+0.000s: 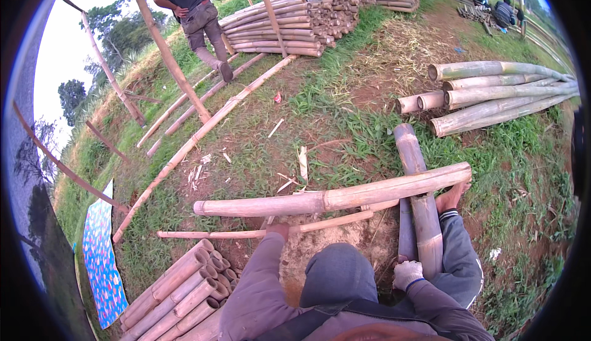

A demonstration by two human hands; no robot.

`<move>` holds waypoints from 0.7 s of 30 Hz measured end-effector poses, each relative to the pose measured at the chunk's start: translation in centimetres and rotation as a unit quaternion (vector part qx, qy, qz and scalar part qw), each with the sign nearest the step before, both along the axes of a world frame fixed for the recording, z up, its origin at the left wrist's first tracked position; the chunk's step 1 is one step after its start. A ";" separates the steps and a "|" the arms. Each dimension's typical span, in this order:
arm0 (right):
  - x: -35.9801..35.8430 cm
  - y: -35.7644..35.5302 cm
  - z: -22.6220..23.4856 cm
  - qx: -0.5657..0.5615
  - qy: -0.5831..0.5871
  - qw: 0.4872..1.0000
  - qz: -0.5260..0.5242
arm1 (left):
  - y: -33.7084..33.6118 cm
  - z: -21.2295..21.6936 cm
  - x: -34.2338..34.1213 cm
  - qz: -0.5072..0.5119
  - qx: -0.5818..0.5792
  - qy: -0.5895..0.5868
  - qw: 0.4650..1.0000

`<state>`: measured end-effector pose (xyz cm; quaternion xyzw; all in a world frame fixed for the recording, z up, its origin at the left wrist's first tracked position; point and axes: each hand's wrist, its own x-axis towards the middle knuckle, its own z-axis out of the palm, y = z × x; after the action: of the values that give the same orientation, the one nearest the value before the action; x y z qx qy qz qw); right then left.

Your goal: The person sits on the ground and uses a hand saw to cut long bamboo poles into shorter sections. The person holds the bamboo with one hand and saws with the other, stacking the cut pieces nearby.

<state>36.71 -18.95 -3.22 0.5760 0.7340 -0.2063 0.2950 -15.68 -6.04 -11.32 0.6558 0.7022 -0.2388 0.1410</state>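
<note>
My bare left hand (278,230) closes over a thin bamboo pole (212,234); its fingertips are hidden. Just beyond it, a thick cut bamboo pole (323,201) lies crosswise, its right part resting over another bamboo length (427,236) that runs away from me. Wearing a pale glove, my right hand (408,274) grips the near end of a machete (406,233), whose broad dark blade lies along the left side of that length. My bare foot (454,197) is against the right end of the thick pole.
Stacked bamboo (184,285) lies at lower left, beside a patterned blue cloth (101,258). More poles (492,91) lie at right, and a large pile (289,27) stands behind. A person (196,17) walks at the far left among slanted posts (166,51). Wood chips litter the grass.
</note>
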 end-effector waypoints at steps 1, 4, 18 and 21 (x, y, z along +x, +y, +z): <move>0.3 0.2 -0.7 -0.002 0.017 1.000 -0.014 | -0.2 0.7 0.3 -0.025 -0.013 -0.002 1.000; 0.5 0.3 -1.2 0.029 0.055 0.998 -0.032 | -2.1 2.5 0.8 -0.063 0.029 -0.055 0.996; 1.0 3.0 4.5 0.464 0.282 0.839 0.023 | -2.1 8.0 8.0 -0.190 -0.014 -0.172 0.967; 3.4 3.2 5.8 0.424 0.229 0.876 0.033 | -1.4 10.2 12.3 -0.220 -0.072 -0.212 0.949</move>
<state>40.08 -15.74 2.55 0.5581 0.8165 0.0080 -0.1475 -3.34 -7.41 -1.13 0.8176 0.4751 -0.1692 0.2780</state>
